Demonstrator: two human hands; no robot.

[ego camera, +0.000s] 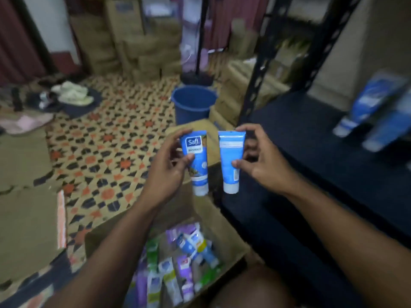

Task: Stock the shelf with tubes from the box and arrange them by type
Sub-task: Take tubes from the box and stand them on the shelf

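Blue Safi tubes fill both hands: left hand [165,167] grips one [195,162], right hand [260,163] another [231,162]. Next we set them beside the shelf's [311,138] blue tubes [375,114].

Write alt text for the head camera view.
The left hand and right hand each hold up a blue tube, caps down, above an open cardboard box of mixed tubes, beside a dark shelf.
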